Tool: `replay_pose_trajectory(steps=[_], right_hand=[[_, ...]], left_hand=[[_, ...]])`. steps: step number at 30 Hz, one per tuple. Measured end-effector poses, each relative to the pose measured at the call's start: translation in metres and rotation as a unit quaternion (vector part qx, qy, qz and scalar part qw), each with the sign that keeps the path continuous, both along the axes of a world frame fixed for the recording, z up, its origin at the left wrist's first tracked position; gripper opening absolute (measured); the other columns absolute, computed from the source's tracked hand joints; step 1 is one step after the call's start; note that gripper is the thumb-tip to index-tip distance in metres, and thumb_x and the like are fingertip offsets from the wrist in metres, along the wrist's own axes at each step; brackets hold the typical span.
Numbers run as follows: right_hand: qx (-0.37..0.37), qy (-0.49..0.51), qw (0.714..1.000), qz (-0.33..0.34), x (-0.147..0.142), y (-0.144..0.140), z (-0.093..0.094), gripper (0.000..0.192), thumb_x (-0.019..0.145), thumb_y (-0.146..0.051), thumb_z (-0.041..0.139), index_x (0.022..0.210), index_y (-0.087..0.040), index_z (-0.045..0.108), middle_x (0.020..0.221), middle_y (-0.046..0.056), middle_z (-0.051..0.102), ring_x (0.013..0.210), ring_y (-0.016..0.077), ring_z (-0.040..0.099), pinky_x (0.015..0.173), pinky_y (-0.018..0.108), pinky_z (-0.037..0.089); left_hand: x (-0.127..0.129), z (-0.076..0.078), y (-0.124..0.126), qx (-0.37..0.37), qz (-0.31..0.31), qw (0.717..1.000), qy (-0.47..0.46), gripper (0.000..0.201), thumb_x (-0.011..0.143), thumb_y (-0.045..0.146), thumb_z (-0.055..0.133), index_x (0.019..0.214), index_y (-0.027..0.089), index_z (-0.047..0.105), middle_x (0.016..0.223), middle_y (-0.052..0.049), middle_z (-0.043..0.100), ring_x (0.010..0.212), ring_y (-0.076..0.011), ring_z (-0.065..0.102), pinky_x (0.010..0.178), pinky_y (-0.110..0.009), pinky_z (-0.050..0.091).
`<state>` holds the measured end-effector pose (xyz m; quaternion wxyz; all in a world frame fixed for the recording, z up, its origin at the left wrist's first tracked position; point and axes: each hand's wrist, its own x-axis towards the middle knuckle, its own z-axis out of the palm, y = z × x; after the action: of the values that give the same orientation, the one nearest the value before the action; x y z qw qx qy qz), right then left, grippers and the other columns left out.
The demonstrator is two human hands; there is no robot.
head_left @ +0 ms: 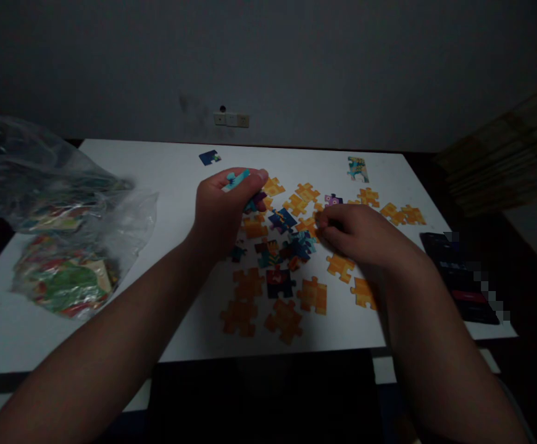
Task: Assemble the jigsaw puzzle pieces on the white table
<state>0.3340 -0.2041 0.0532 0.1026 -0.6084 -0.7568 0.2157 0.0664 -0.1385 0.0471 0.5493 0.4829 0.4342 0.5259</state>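
Observation:
My left hand [231, 200] is closed around a few puzzle pieces; a light-blue piece [237, 179] shows between thumb and fingers, and a dark blue and purple one [256, 201] sticks out below the thumb. Over the pile, my right hand [354, 231] has its fingers curled together, fingertips against the orange pieces [308, 227]; whether one is gripped is hidden. Beneath and between the hands lie dark blue pieces [282, 220], a teal piece with orange [268, 253] and a red and navy piece [281, 283]. A purple piece with eye-like spots [333, 200] sits just beyond my right fingers.
Clear plastic bags [71, 271] with colourful pieces rest at the left of the white table [166, 166]. A dark phone [458, 277] lies at the right edge. Single pieces sit at the far side, one navy [210, 158], one patterned [357, 169]. Behind is a wall with sockets [231, 119].

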Motion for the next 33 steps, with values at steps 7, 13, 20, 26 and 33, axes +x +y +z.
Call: replay_pose_trajectory(steps=[7,13,20,26,33], right_hand=[[0.076,0.029,0.993,0.083,-0.002,-0.003,0.0,0.042,0.082,-0.027,0.074,0.123,-0.024,0.082,0.116,0.012,0.075,0.113,0.0355,0.066,0.1,0.05,0.05],[0.067,0.015,0.99,0.119,-0.006,-0.004,-0.002,0.039,0.089,-0.036,0.08,0.127,-0.025,0.08,0.118,0.013,0.071,0.117,0.0373,0.061,0.104,0.054,0.049],[0.021,0.113,0.993,0.021,-0.005,-0.006,0.002,0.012,0.091,-0.027,0.073,0.103,-0.025,0.074,0.093,0.004,0.075,0.083,0.0227,0.067,0.079,0.04,0.053],[0.01,0.334,0.932,-0.14,-0.014,-0.005,0.002,0.019,0.085,-0.036,0.085,0.096,-0.023,0.075,0.075,0.0,0.072,0.058,0.0154,0.062,0.052,0.03,0.05],[0.044,0.47,0.848,-0.241,-0.031,0.003,0.008,0.033,0.069,-0.04,0.097,0.09,-0.022,0.079,0.072,0.003,0.078,0.06,0.0208,0.075,0.051,0.029,0.056]], left_hand=[[-0.001,-0.006,0.001,-0.007,-0.014,1.0,0.004,0.027,0.087,0.042,0.085,0.077,0.021,0.071,0.065,0.001,0.069,0.059,-0.0122,0.061,0.062,-0.024,0.053],[0.002,-0.011,-0.001,-0.072,-0.096,0.993,0.01,0.028,0.086,0.045,0.088,0.094,0.02,0.078,0.074,-0.001,0.074,0.066,-0.0143,0.068,0.065,-0.026,0.059],[0.002,-0.014,-0.006,-0.115,-0.163,0.98,0.029,0.025,0.087,0.044,0.085,0.092,0.021,0.079,0.078,-0.004,0.079,0.067,-0.0168,0.072,0.06,-0.026,0.06],[0.005,-0.014,-0.01,-0.169,-0.191,0.967,-0.021,0.026,0.08,0.033,0.088,0.102,0.022,0.082,0.081,-0.003,0.081,0.072,-0.0179,0.078,0.064,-0.028,0.065],[0.009,-0.014,-0.018,-0.183,-0.23,0.953,-0.068,0.032,0.078,0.035,0.098,0.102,0.018,0.085,0.093,-0.007,0.085,0.081,-0.016,0.081,0.083,-0.031,0.07]])
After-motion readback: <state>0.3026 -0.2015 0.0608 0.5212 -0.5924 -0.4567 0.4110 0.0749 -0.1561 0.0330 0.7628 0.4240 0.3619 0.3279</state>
